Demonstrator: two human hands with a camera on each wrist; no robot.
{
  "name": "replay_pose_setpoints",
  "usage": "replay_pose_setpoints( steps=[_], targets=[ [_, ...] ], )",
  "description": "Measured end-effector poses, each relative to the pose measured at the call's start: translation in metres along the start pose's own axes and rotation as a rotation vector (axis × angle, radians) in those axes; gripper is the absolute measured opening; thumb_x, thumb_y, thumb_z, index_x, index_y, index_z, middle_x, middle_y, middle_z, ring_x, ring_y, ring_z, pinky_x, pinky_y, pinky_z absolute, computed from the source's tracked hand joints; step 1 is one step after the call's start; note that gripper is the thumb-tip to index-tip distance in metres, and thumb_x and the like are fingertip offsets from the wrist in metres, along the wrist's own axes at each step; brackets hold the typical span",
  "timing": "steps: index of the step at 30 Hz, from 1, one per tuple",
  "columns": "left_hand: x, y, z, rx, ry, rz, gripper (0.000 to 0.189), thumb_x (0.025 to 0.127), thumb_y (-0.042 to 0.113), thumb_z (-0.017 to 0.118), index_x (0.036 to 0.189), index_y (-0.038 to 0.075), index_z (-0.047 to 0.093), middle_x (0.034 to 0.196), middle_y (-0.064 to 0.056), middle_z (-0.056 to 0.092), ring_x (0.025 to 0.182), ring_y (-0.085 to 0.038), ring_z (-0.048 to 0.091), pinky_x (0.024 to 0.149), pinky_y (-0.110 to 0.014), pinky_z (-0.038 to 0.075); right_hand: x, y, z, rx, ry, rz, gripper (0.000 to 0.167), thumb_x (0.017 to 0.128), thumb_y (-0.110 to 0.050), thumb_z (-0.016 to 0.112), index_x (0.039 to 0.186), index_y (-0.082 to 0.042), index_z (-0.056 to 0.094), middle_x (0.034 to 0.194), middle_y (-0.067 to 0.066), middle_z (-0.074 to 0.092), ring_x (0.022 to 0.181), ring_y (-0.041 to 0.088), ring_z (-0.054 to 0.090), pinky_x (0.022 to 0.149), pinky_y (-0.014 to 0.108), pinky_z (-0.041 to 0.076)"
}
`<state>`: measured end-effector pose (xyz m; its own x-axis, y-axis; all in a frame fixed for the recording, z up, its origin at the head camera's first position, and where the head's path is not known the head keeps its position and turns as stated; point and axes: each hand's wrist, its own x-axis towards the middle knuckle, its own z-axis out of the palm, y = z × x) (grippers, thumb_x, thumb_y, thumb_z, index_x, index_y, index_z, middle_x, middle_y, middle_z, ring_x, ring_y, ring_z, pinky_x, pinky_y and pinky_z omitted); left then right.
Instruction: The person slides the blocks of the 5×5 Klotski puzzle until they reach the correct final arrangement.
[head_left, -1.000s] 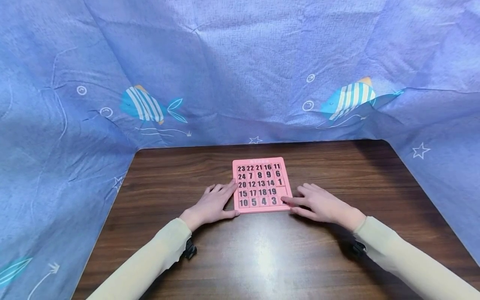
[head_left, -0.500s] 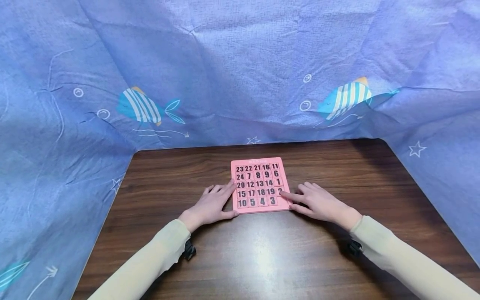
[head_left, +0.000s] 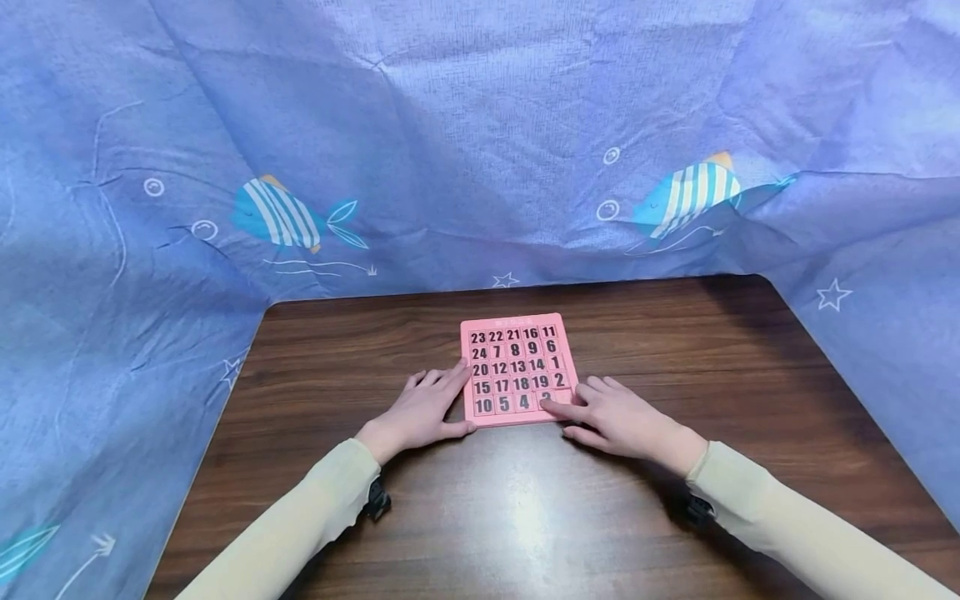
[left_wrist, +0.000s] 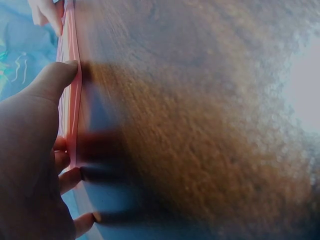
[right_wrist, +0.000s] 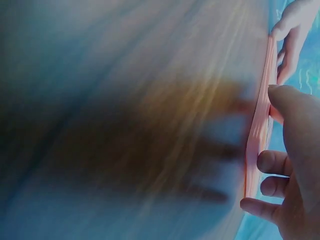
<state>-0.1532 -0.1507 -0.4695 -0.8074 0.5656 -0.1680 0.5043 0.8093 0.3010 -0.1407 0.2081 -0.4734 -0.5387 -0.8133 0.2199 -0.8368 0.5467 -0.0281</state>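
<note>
A pink number slide puzzle (head_left: 491,322) lies flat on the table, its tiles bearing black numerals. My left hand (head_left: 416,410) rests at its left side, index finger on the left edge and thumb at the near left corner. With the index finger stretched out, my right hand (head_left: 618,414) touches the 3 tile (head_left: 547,396) in the bottom row, partly covering it. Right of that tile the bottom corner slot is vacant; the 2 tile (head_left: 559,380) sits just above it. The left wrist view shows the left thumb (left_wrist: 65,72) against the puzzle's pink side (left_wrist: 73,115).
The brown wood-grain table (head_left: 480,517) carries a bright glare patch in front of the puzzle. Behind and beside it hangs a blue cloth (head_left: 480,150) printed with striped fish. Dark wrist cameras sit under both sleeves.
The 2 tile has moved up from the bottom right corner into the slot under the 1. My right index finger has then shifted left and down onto the 3 tile. The left hand stays put.
</note>
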Motion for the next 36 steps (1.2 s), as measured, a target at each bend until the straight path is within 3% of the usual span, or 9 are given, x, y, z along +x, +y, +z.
replay_pose_setpoints(
  steps=[7,12,18,22,28,36],
  targets=[
    [0.001,-0.001,0.002,-0.003,0.003,0.002,0.093,0.097,0.061,0.063,0.166,0.010,0.026,0.173,-0.008,0.022,0.151,-0.031,0.034,0.121,-0.062,0.021,-0.013,0.009,-0.005,-0.023,0.053,0.010,0.044,0.094,-0.031,0.075,0.137,-0.024,0.072,0.085,-0.005,0.056,0.078,0.016,0.045,0.069,0.034,0.039],
    [0.001,0.000,0.001,0.007,-0.001,0.004,0.093,0.098,0.061,0.062,0.167,0.011,0.025,0.173,-0.007,0.020,0.151,-0.031,0.033,0.121,-0.062,0.021,0.006,0.000,-0.004,-0.018,0.050,-0.016,0.044,0.095,-0.034,0.074,0.137,-0.021,0.072,0.089,-0.002,0.058,0.080,0.019,0.048,0.070,0.036,0.041],
    [0.002,0.000,0.002,0.007,-0.003,0.007,0.093,0.098,0.061,0.062,0.167,0.012,0.024,0.173,-0.007,0.020,0.151,-0.031,0.033,0.122,-0.062,0.020,0.030,-0.013,0.005,-0.014,-0.005,-0.033,0.048,0.099,-0.042,0.069,0.143,-0.026,0.066,0.095,-0.003,0.058,0.089,0.018,0.054,0.077,0.038,0.044],
    [0.001,-0.001,0.003,-0.002,0.005,0.007,0.093,0.098,0.061,0.062,0.167,0.010,0.026,0.173,-0.009,0.020,0.151,-0.032,0.033,0.121,-0.063,0.021,0.028,-0.012,0.005,-0.028,-0.015,-0.033,0.046,0.099,-0.041,0.068,0.143,-0.027,0.066,0.093,-0.004,0.056,0.087,0.018,0.051,0.076,0.037,0.043],
    [0.001,-0.002,0.002,0.008,0.001,0.001,0.093,0.098,0.062,0.061,0.167,0.012,0.023,0.174,-0.007,0.018,0.151,-0.031,0.034,0.121,-0.062,0.021,0.016,-0.003,0.000,-0.039,0.038,-0.005,0.040,0.096,-0.033,0.072,0.135,-0.024,0.073,0.088,0.000,0.055,0.080,0.020,0.047,0.071,0.037,0.040],
    [0.001,-0.002,0.003,0.007,-0.005,0.000,0.092,0.098,0.061,0.061,0.167,0.012,0.023,0.174,-0.007,0.019,0.151,-0.031,0.033,0.121,-0.062,0.021,0.047,-0.021,0.009,-0.024,0.009,-0.064,0.044,0.099,-0.039,0.067,0.140,-0.024,0.068,0.095,-0.002,0.058,0.090,0.020,0.053,0.081,0.040,0.044]
  ],
)
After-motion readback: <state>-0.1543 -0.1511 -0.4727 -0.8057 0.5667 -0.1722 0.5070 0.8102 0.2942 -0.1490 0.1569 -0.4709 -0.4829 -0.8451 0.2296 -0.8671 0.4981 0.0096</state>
